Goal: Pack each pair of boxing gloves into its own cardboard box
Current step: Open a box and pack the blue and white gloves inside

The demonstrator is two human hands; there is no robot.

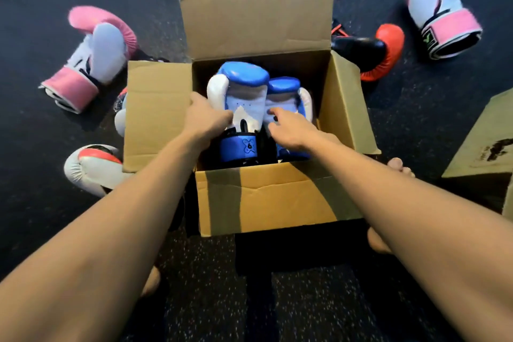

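"Down on the dark speckled floor [249, 286], is that open brown cardboard box [272, 197] in front of the person packed yet?"

"It has its pair. Both blue and white padded boxing gloves [241, 91] stand inside it, side by side and touching. Their cuffs are toward the near wall and their rounded blue tops toward the far flap."

"What are the hands doing?"

"The left hand [206, 122] is against the left glove, thumb up beside its white thumb piece. The back of the hand hides the fingers, so I can't tell whether they clamp or only push. The right hand [291, 130] has its fingers apart and loose, the tips just touching the other glove's white palm."

"Will the gloves give trouble?"

"I doubt it. They look light and thickly padded, soft enough to squash past each other. The glossy skin might slide under a flat palm, though. I'd take each by the stiffer blue cuff or across the narrow wrist, not the bulging fist end, and press there to seat them below the rim."

"And the others?"

"A pink and white glove [94, 55] lies left of the box, and a second pink and white glove [441, 5] is well apart at far right. A red and black glove [385, 50] sits beside the right flap. A white glove with red trim [94, 166] lies near the left flap. Another cardboard box [483, 141] shows at the right edge."
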